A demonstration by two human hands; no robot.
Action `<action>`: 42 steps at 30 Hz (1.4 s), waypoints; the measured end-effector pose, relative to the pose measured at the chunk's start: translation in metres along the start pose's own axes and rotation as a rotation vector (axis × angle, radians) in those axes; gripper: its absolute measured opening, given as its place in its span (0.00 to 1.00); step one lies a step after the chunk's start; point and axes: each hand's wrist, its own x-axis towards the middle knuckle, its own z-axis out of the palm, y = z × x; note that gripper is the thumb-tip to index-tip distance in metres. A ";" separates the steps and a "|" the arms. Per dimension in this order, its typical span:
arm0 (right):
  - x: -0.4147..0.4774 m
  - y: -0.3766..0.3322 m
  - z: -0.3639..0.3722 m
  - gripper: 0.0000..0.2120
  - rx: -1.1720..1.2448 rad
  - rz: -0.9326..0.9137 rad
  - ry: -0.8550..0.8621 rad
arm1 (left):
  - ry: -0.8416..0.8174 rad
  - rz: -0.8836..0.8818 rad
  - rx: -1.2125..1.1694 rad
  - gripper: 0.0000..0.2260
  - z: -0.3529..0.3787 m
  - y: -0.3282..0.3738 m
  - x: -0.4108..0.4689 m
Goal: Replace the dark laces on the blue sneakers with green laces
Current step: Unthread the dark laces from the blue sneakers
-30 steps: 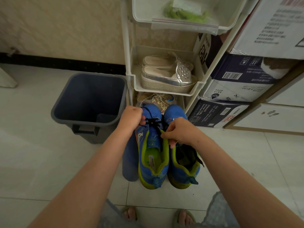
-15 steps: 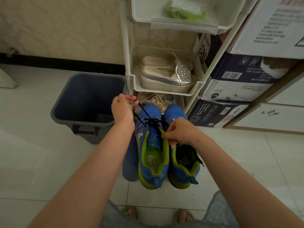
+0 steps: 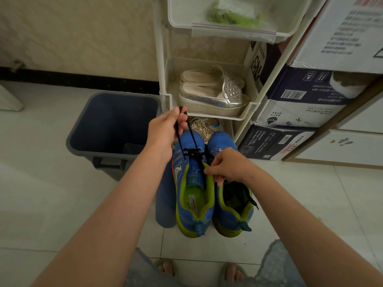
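Two blue sneakers with lime-green lining stand side by side on the floor tiles, the left sneaker (image 3: 193, 195) and the right sneaker (image 3: 232, 206). My left hand (image 3: 163, 129) pinches the dark lace (image 3: 191, 139) and holds it raised above the left sneaker's toe; the lace still runs through the lowest eyelets. My right hand (image 3: 226, 165) pinches the left sneaker's green collar edge. Green laces (image 3: 232, 16) lie in a clear zip bag on the top shelf of the white rack (image 3: 163, 59).
A dark blue bin (image 3: 113, 125) stands open at the left of the rack. Silver platform shoes (image 3: 213, 94) fill the middle shelf. Stacked cardboard boxes (image 3: 306, 96) stand at the right. A blue insole (image 3: 165, 199) lies beside the left sneaker.
My left hand has pulled the dark lace up and away from the left sneaker, drawing more of it out. My right hand has stayed on the sneaker.
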 end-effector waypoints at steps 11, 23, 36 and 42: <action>0.000 0.000 -0.001 0.13 -0.030 0.008 -0.016 | -0.105 0.034 0.065 0.14 -0.006 0.003 0.000; 0.021 -0.012 0.016 0.12 0.067 -0.176 0.425 | -0.184 0.030 0.697 0.06 0.002 0.006 -0.008; 0.001 -0.046 0.001 0.08 0.929 -0.360 0.314 | -0.335 -0.226 1.282 0.21 -0.024 -0.029 0.001; -0.007 -0.058 -0.016 0.08 1.176 -0.477 0.252 | -0.333 -0.200 1.222 0.24 -0.024 -0.031 0.002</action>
